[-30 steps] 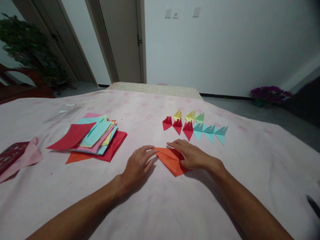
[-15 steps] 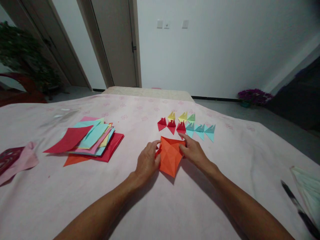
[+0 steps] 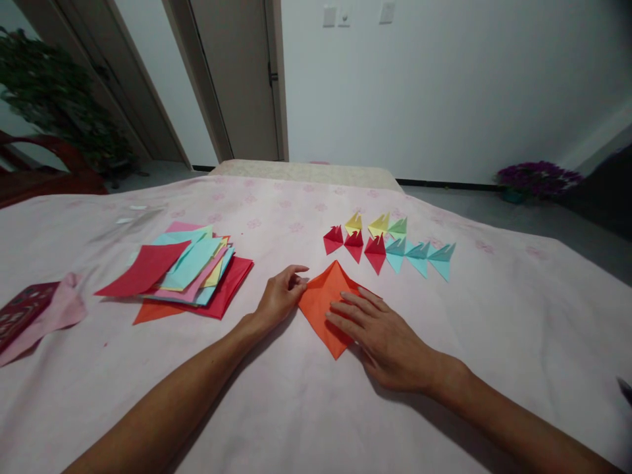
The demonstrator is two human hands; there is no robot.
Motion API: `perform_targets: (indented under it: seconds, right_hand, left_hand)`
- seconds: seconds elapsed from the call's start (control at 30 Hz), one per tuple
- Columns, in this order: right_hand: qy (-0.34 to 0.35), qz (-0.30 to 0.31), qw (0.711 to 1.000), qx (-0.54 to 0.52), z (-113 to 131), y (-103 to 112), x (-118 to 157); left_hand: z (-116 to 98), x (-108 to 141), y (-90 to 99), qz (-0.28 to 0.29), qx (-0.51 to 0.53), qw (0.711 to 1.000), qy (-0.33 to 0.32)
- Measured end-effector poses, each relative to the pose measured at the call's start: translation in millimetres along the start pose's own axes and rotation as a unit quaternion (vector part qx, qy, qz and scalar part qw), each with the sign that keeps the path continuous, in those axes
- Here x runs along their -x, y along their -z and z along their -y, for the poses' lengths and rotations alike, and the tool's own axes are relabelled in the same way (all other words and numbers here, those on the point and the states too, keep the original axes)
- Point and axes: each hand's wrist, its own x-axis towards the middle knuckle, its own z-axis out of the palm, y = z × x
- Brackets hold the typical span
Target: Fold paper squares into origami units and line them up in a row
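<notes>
Under your right fingers [image 3: 351,313], the folded sheet [image 3: 320,300] is plain orange. Beyond them: three red folded figures [image 3: 375,252], two yellow ones [image 3: 379,226], one light green one [image 3: 397,229], three light blue ones [image 3: 418,258]. Left of your left fingers [image 3: 294,270], paper stack [image 3: 190,266]: red, light blue, pink, yellow, orange. Around both: tablecloth [image 3: 306,415], pale pink, flower-printed.

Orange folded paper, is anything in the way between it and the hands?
Nothing visible: the right hand rests on the orange folded paper, and the left hand is at its left corner. The small folded paper birds lie beyond it, not between.
</notes>
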Motion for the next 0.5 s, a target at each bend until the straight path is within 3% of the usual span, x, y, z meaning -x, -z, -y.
perform_targets:
  seconds: [0.17, 0.37, 0.5]
  right_hand:
    - [-0.006, 0.01, 1.0, 0.015, -13, -13, -18]
    - [0.028, -0.034, 0.997, 0.058, -24, -27, -25]
    - [0.009, -0.051, 0.997, 0.056, -28, -40, -18]
  left_hand:
    - [8, -14, 9.6, 0.028, 0.035, 0.999, 0.011]
    - [16, -26, 15.1, 0.013, 0.048, 0.999, 0.008]
    - [9, -13, 27.8, -0.011, -0.094, 0.991, -0.091]
